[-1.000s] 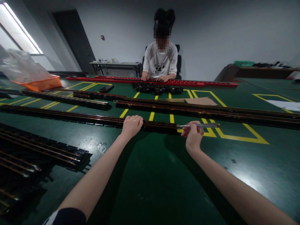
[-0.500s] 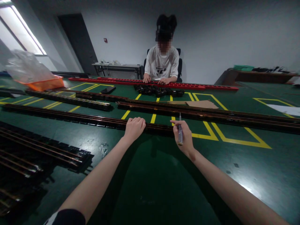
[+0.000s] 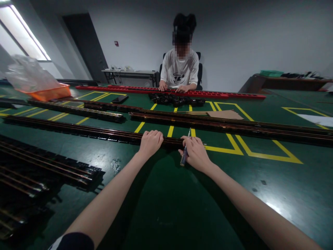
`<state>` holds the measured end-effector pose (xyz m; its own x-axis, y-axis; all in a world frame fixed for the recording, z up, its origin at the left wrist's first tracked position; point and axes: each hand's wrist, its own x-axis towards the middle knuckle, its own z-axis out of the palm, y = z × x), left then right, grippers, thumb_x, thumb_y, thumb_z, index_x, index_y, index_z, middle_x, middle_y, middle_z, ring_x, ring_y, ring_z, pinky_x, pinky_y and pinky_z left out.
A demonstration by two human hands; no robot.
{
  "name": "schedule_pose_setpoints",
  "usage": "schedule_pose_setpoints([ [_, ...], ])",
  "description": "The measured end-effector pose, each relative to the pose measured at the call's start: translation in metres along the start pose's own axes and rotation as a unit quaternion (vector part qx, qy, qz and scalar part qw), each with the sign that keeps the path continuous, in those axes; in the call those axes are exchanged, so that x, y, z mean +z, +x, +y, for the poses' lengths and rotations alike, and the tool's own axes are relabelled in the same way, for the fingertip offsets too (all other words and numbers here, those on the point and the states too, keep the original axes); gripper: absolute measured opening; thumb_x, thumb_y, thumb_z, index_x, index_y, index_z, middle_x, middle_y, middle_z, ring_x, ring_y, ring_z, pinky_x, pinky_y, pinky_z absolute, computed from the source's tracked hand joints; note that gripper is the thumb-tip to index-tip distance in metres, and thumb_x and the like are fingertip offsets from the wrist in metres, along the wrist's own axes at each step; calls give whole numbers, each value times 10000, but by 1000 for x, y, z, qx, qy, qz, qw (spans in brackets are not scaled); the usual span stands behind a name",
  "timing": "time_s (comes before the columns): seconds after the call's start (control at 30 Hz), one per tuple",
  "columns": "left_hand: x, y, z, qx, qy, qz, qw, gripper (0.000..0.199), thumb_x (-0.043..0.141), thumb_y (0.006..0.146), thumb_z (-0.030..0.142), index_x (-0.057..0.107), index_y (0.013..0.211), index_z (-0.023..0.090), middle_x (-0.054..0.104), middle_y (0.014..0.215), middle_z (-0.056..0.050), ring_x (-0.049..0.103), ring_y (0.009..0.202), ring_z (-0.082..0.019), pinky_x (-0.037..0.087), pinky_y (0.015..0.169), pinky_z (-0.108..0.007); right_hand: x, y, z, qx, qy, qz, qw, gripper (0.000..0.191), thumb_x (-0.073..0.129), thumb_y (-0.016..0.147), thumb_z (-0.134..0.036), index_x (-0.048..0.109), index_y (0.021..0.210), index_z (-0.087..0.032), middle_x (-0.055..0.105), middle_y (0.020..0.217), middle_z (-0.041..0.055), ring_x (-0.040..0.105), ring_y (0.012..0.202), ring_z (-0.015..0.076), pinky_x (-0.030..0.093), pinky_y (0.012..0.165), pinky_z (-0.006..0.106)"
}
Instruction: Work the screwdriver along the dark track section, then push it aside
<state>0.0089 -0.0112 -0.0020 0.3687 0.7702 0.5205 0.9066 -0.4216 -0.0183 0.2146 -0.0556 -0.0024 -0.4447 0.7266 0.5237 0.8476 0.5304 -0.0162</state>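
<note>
Across the near part of the green counter (image 3: 161, 194) runs the long dark strip (image 3: 85, 130) with its copper-coloured lines, directly beneath the left hand (image 3: 151, 143) and reaching toward the right hand (image 3: 195, 152). The left hand is clenched over the strip, knuckles up. The right hand grasps a slim screwdriver-like tool (image 3: 184, 157), its handle slanting toward the wearer and its thin shaft pointing away, over the strip's right-hand stretch.

From where I stand, the fingers hide the parts of the strip beneath them, and its right end is mostly covered by the right hand; I can't tell whether that hand presses on it. The dark bundles (image 3: 49, 159) at the lower left are cut off by the edge of view and lost in shadow. Over the far side, a person (image 3: 179, 71) rests both hands at a red rail (image 3: 226, 95).

A second ago the tool lay level, its shaft at the strip's right end; now the right hand has come in closer to the left, which has stayed on the strip.
</note>
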Motion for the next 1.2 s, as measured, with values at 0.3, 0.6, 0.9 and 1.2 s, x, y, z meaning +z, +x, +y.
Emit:
schedule_pose_setpoints([
  [0.3, 1, -2, 10, 30, -48, -5, 998, 419, 250, 966, 283, 645, 932, 149, 695, 905, -82, 616, 806, -204, 380, 743, -366, 5, -2, 1, 88, -47, 43, 994, 127, 467, 863, -301, 470, 904, -181, 634, 824, 107, 587, 836, 285, 299, 931, 514],
  [0.6, 0, -2, 9, 34, -46, 8, 998, 398, 260, 969, 279, 641, 964, 166, 696, 986, -70, 612, 883, -199, 364, 804, -368, 2, -3, -6, 103, -59, 34, 992, 268, 468, 699, -72, 455, 944, -181, 652, 916, 127, 548, 956, 314, 227, 975, 520],
  [0.9, 0, -3, 8, -30, -25, 16, 999, 403, 276, 961, 281, 660, 906, 169, 696, 928, -91, 611, 865, -230, 350, 839, -413, 8, -10, 10, 173, 4, 102, 980, 336, 418, 602, -15, 383, 874, -210, 667, 914, 114, 579, 888, 283, 308, 931, 471],
  [1.2, -3, -3, 8, -35, -27, -2, 999, 436, 257, 964, 294, 663, 890, 156, 698, 916, -94, 611, 836, -233, 361, 814, -416, 5, -5, 3, 107, 10, 36, 994, 202, 460, 718, -81, 418, 883, -190, 664, 911, 123, 594, 875, 285, 311, 908, 431],
])
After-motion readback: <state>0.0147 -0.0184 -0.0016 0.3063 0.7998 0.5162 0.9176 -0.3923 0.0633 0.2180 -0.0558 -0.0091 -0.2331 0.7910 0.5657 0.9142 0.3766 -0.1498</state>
